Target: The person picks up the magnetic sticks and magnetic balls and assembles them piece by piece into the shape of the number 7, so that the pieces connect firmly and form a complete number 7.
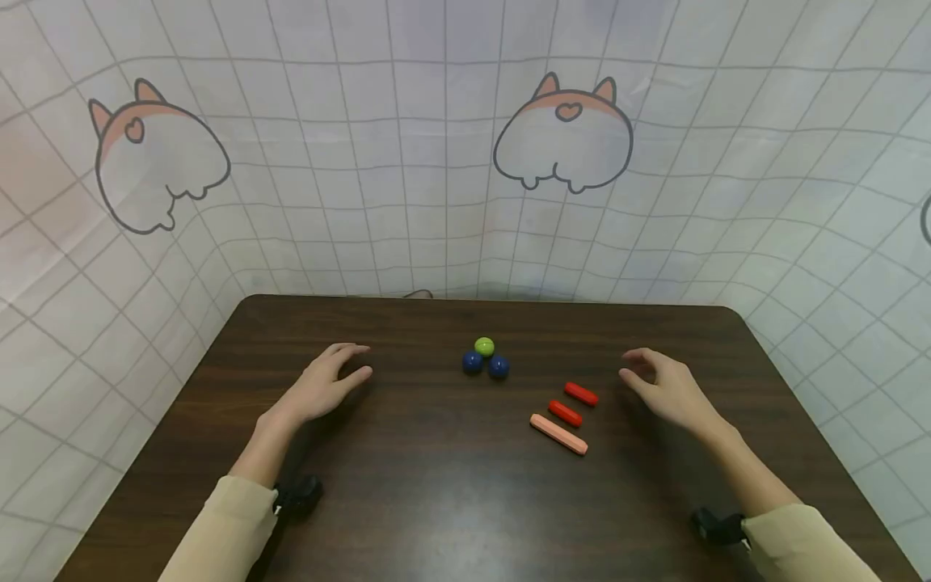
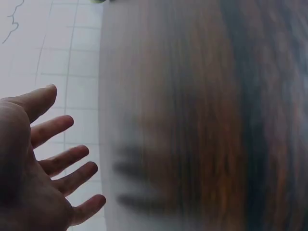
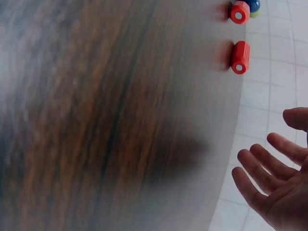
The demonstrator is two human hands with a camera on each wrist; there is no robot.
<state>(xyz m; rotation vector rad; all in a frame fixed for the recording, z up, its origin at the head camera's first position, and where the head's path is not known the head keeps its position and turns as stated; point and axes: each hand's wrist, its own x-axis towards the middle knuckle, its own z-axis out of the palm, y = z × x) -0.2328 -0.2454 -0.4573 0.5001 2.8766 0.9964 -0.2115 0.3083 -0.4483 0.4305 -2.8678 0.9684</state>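
Observation:
Two dark blue balls (image 1: 473, 362) and a green ball (image 1: 484, 347) sit grouped near the table's middle back. To their right lie two short red sticks (image 1: 581, 394) and a longer orange-pink stick (image 1: 558, 435), roughly parallel. The left hand (image 1: 320, 388) hovers left of the balls, fingers relaxed, holding nothing; its spread fingers (image 2: 62, 159) show in the left wrist view. Just right of the red sticks is the right hand (image 1: 672, 392), also relaxed and without anything in it. The right wrist view shows that hand (image 3: 284, 178) below the red sticks (image 3: 240, 57).
The dark wooden table (image 1: 407, 501) has rounded back corners. Behind and beside it hangs a white gridded curtain (image 1: 429, 162) with animal drawings. Black bands with small devices (image 1: 298, 495) are on both wrists, near light sleeves.

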